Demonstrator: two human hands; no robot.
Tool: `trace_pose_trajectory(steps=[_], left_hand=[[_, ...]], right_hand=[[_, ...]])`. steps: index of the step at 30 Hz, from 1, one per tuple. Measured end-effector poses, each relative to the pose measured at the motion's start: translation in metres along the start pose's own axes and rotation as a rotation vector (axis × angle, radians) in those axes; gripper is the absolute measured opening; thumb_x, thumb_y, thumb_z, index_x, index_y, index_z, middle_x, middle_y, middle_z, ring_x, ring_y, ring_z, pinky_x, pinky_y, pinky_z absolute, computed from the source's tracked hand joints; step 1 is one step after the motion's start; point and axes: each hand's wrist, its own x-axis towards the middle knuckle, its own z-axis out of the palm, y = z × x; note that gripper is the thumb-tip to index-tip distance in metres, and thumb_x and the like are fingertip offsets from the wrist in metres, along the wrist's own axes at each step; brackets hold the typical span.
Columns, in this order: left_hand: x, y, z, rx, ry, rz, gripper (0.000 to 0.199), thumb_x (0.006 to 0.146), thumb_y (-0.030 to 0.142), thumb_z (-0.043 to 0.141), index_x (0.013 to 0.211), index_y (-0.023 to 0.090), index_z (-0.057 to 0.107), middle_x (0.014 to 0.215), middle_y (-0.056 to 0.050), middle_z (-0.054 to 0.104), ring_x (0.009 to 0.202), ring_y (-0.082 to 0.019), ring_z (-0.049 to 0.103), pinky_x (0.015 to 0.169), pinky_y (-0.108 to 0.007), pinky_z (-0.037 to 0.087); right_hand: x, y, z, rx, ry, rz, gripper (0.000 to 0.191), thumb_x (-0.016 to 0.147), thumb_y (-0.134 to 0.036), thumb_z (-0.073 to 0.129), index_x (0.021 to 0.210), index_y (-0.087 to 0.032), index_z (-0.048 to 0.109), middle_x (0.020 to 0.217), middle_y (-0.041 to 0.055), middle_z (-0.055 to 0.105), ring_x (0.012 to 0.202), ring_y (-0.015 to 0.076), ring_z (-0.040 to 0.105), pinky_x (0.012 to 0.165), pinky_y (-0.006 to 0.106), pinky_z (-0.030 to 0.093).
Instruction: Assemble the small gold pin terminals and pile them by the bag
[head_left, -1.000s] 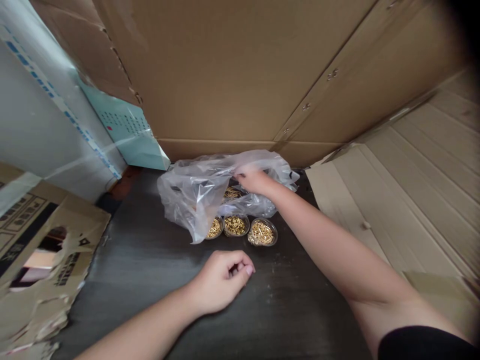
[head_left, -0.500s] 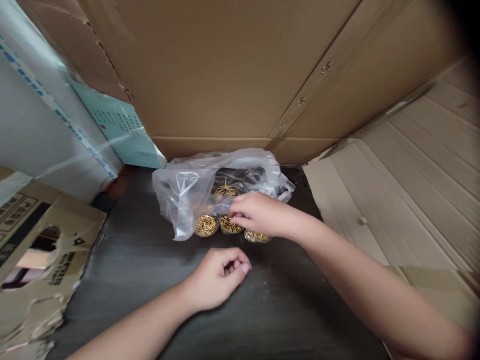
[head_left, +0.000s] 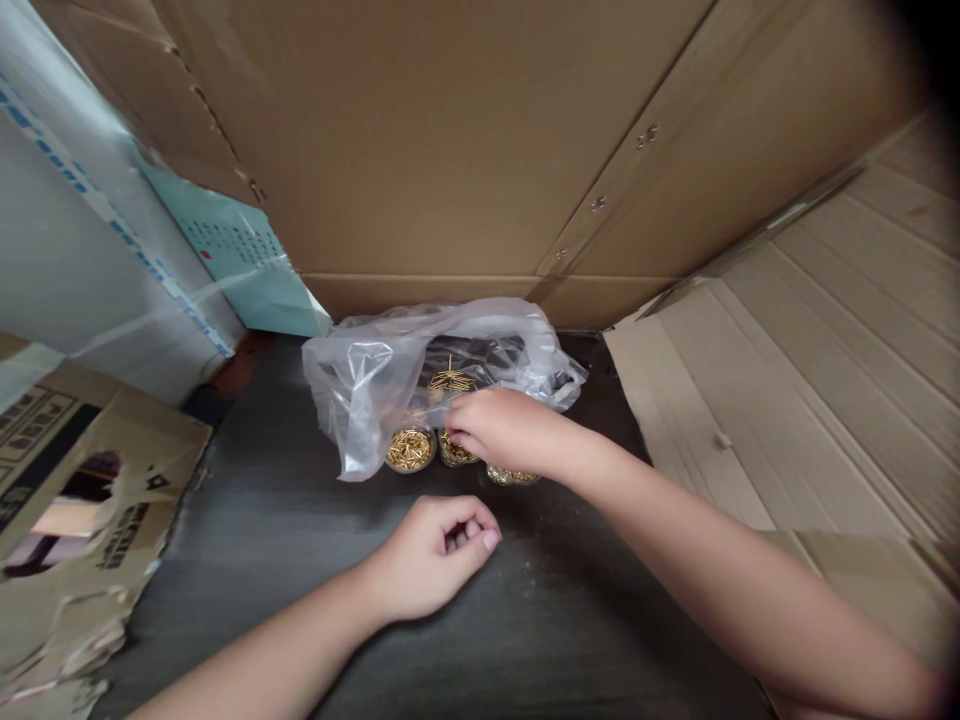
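Three small clear cups of gold-coloured metal pins stand in a row on the dark table: a left cup (head_left: 410, 449), a middle cup (head_left: 456, 452) and a right cup (head_left: 511, 476). My right hand (head_left: 504, 428) reaches over the middle cup, its fingers bent together at the pins; whatever is between the fingertips is hidden. Nearer to me, my left hand (head_left: 444, 553) rests on the table with fingers curled and thumb against them. I cannot see whether it holds anything. Behind the cups, loose gold pins (head_left: 451, 381) lie at the mouth of a clear plastic bag (head_left: 367, 390).
A tall cardboard wall (head_left: 420, 140) closes off the back. Cardboard sheets (head_left: 720, 400) stand along the right side. At left are a torn cardboard box (head_left: 142, 430) and a pale blue printed sheet (head_left: 232, 250). The dark tabletop (head_left: 247, 520) lies between them.
My right hand has moved slightly left and its fingers sit lower at the middle cup. My left hand stays where it was. The view has shifted very slightly.
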Motion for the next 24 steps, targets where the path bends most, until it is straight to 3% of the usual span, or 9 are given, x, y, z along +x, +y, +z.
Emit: trace_pose_trajectory(steps=[11,18,24], left_hand=[[0.001,-0.006,0.0,-0.14,-0.003,-0.065,0.026,0.094,0.04,0.058,0.09,0.014,0.061,0.065,0.003,0.053,0.049,-0.009,0.049,0.044,-0.019,0.041],[0.003,-0.007,0.002,-0.221,0.012,-0.081,0.027,0.092,0.041,0.062,0.09,0.014,0.059,0.067,0.003,0.054,0.047,-0.007,0.048,0.04,-0.017,0.042],[0.004,-0.007,-0.001,-0.301,0.042,-0.037,0.035,0.096,0.048,0.058,0.1,0.014,0.059,0.077,0.0,0.059,0.049,-0.007,0.052,0.04,-0.017,0.044]], right_hand=[[-0.026,0.005,0.009,0.145,0.179,0.057,0.009,0.097,-0.022,0.067,0.09,-0.018,0.07,0.092,0.0018,0.065,0.079,0.0136,0.059,0.067,0.027,0.038],[-0.032,0.007,0.019,0.223,0.266,0.063,0.014,0.097,-0.019,0.064,0.085,-0.016,0.069,0.088,0.0016,0.063,0.078,0.0134,0.059,0.071,0.026,0.042],[-0.052,-0.016,0.025,0.356,0.455,0.018,0.016,0.1,-0.022,0.059,0.091,-0.016,0.07,0.091,0.0043,0.063,0.079,0.0144,0.059,0.073,0.027,0.048]])
